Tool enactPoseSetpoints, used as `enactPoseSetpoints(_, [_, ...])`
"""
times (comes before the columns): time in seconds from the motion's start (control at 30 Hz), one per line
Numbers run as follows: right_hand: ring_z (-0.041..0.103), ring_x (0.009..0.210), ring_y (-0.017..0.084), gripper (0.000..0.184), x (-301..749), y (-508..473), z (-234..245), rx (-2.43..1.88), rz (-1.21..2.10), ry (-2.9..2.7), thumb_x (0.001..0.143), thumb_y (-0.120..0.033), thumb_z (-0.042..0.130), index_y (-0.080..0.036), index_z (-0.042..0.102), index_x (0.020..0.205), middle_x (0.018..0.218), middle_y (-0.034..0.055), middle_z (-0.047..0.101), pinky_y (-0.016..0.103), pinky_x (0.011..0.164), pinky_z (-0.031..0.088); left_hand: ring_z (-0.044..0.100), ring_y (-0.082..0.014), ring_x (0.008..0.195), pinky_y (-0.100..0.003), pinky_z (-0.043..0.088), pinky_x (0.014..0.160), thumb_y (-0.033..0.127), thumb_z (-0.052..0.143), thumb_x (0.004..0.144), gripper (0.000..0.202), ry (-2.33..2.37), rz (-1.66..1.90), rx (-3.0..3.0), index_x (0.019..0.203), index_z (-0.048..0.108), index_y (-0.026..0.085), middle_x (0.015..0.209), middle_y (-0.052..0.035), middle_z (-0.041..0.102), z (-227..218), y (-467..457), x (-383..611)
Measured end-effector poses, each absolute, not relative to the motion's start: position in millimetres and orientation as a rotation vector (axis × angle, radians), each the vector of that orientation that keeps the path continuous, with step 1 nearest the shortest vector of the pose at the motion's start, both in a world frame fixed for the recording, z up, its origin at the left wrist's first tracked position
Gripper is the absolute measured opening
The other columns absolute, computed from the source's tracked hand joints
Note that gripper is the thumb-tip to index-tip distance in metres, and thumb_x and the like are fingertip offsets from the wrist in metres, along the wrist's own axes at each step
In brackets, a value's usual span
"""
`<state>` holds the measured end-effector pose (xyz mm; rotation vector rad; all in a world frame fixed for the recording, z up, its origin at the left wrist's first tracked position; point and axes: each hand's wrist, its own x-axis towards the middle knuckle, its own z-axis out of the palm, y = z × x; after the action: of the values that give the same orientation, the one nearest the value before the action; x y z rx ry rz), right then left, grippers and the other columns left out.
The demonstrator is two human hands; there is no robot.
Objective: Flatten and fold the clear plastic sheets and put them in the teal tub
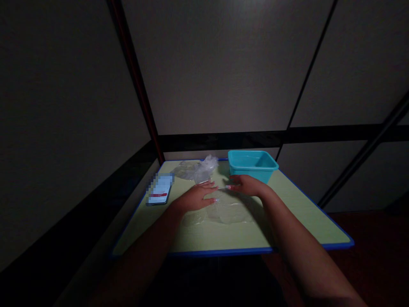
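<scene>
Both my hands rest on a clear plastic sheet or bag point(228, 211) that lies flat on a pale green table point(297, 213). My left hand point(198, 196) lies palm down on its far left part, fingers stretched out. My right hand point(247, 185) lies next to it, fingers extended toward the left hand and touching the plastic's far edge. The fingertips of both hands nearly meet. Neither hand plainly grips anything.
A teal plastic tub point(252, 164) stands at the table's far edge, just behind my right hand. Crumpled clear plastic bags point(198, 168) lie at the far left. A phone point(159, 190) with a lit screen lies near the left edge. Walls enclose the table closely.
</scene>
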<state>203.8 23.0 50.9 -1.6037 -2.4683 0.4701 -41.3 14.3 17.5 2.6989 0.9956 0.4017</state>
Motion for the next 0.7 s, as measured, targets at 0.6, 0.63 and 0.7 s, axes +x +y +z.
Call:
enactPoseSetpoints(0.6, [0.063, 0.069, 0.023, 0.070, 225, 50, 41, -1.806, 0.381, -2.010, 0.091, -0.060, 0.018, -0.012, 0.069, 0.085, 0.078, 0.0157, 0.069, 0.030, 0.063, 0.044, 0.006, -0.0296, 0.140, -0.059, 0.004, 0.107, 0.070, 0.043, 0.078, 0.088, 1.107, 0.032, 2.684, 0.146, 0.011, 0.024, 0.152, -0.0095, 0.008, 10, 2, -32])
enactPoseSetpoints(0.63, [0.064, 0.070, 0.023, 0.068, 224, 49, 41, -1.812, 0.393, -2.032, 0.091, -0.059, 0.020, -0.012, 0.069, 0.085, 0.078, 0.0157, 0.069, 0.031, 0.064, 0.045, 0.005, -0.0299, 0.140, -0.059, 0.004, 0.107, 0.071, 0.042, 0.078, 0.088, 1.109, 0.030, 2.693, 0.146, 0.011, 0.024, 0.152, -0.0097, 0.008, 9, 2, -32])
enactPoseSetpoints(0.7, [0.065, 0.073, 0.024, 0.064, 220, 46, 42, -1.799, 0.412, -2.103, 0.091, -0.057, 0.024, -0.011, 0.068, 0.088, 0.082, 0.0160, 0.070, 0.033, 0.068, 0.046, 0.004, -0.0298, 0.140, -0.059, 0.004, 0.107, 0.070, 0.040, 0.080, 0.086, 1.127, 0.027, 2.698, 0.146, 0.010, 0.024, 0.153, -0.0101, 0.007, 9, 3, -33])
